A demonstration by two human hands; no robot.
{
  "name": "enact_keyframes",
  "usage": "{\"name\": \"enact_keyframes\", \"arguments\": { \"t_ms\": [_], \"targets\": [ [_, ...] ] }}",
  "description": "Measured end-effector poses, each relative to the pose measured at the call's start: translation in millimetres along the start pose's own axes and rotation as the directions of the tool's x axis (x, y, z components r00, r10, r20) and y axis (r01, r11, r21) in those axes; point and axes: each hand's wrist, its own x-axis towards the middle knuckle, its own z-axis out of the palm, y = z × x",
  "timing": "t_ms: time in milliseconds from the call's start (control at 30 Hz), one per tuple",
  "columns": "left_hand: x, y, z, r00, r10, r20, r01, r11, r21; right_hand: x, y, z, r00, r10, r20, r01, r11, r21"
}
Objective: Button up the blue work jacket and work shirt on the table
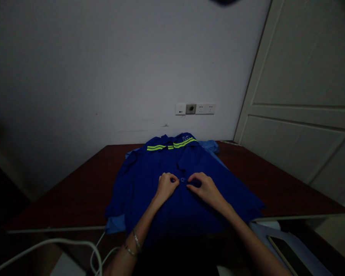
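Observation:
A dark blue work jacket (pixel 149 184) with yellow-green reflective stripes lies spread out, front side up, its collar toward the wall. Near the middle of its front shows a round button (pixel 182 179). To the left of the button, my left hand (pixel 168 185) pinches the cloth between thumb and forefinger. On the button's other side, my right hand (pixel 204 187) has thumb and forefinger curled in on the cloth, their tips close together. Light blue cloth (pixel 116 224) sticks out from beneath the jacket at several edges.
The dark red table (pixel 89 180) stands against a wall with sockets (pixel 205 109). A white panelled door (pixel 301 126) is at the right. Below the table's front edge are a phone (pixel 289 255) at the right and a white cable (pixel 60 240) at the left.

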Motion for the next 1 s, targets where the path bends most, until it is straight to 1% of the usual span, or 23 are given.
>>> {"name": "enact_keyframes", "arguments": {
  "t_ms": [33, 100, 167, 267, 367, 433, 500, 633, 700, 767, 833, 900, 1000],
  "targets": [
    [1.0, -3.6, 1.4, 1.000, -0.006, -0.004, 0.006, 1.000, -0.011, -10.0, -6.4, -3.2, 0.997, -0.065, 0.045, 0.067, 0.997, -0.045],
    [3.1, -10.2, 4.5, 1.000, -0.017, -0.009, 0.017, 1.000, -0.027, -29.2, -16.1, -6.7, 0.970, -0.178, 0.164, 0.192, 0.979, -0.074],
    [5.0, -14.5, 7.2, 0.999, -0.032, -0.008, 0.031, 0.999, -0.041, -44.1, -20.6, -6.0, 0.941, -0.233, 0.244, 0.263, 0.960, -0.098],
    [6.7, -16.8, 9.5, 0.999, -0.042, -0.003, 0.041, 0.997, -0.066, -54.7, -20.1, 0.2, 0.931, -0.236, 0.280, 0.292, 0.940, -0.178],
    [7.3, -16.7, 9.4, 0.999, -0.043, 0.000, 0.043, 0.995, -0.089, -54.9, -17.0, 6.1, 0.918, -0.240, 0.315, 0.323, 0.914, -0.246],
    [6.8, -15.5, 7.7, 0.999, -0.034, -0.002, 0.034, 0.995, -0.098, -53.1, -15.0, 7.7, 0.906, -0.254, 0.338, 0.350, 0.900, -0.262],
    [4.1, -12.0, 3.6, 1.000, -0.008, -0.022, 0.005, 0.994, -0.108, -51.1, -13.2, 7.1, 0.903, -0.265, 0.339, 0.352, 0.908, -0.227],
    [-13.0, 5.8, -11.2, 0.993, 0.071, -0.093, -0.085, 0.986, -0.145, -46.1, -9.6, 0.6, 0.938, -0.237, 0.253, 0.250, 0.968, -0.020],
    [-27.5, 17.8, -18.8, 0.990, 0.113, -0.080, -0.123, 0.983, -0.134, -42.3, -7.7, -3.6, 0.965, -0.179, 0.190, 0.165, 0.982, 0.088],
    [-42.9, 28.3, -23.4, 0.990, 0.143, -0.017, -0.144, 0.986, -0.079, -37.9, -5.0, -6.6, 0.991, -0.074, 0.115, 0.055, 0.986, 0.160],
    [-55.9, 34.8, -24.1, 0.987, 0.145, 0.063, -0.145, 0.989, -0.004, -33.2, -1.2, -7.4, 0.998, 0.053, 0.030, -0.058, 0.973, 0.221],
    [-64.7, 37.0, -21.5, 0.982, 0.139, 0.129, -0.147, 0.987, 0.058, -28.5, 3.3, -6.4, 0.986, 0.160, -0.040, -0.140, 0.942, 0.306],
    [-70.7, 35.0, -14.4, 0.968, 0.146, 0.204, -0.171, 0.979, 0.110, -21.7, 9.9, -3.6, 0.959, 0.263, -0.104, -0.195, 0.881, 0.432]
  ]
}}
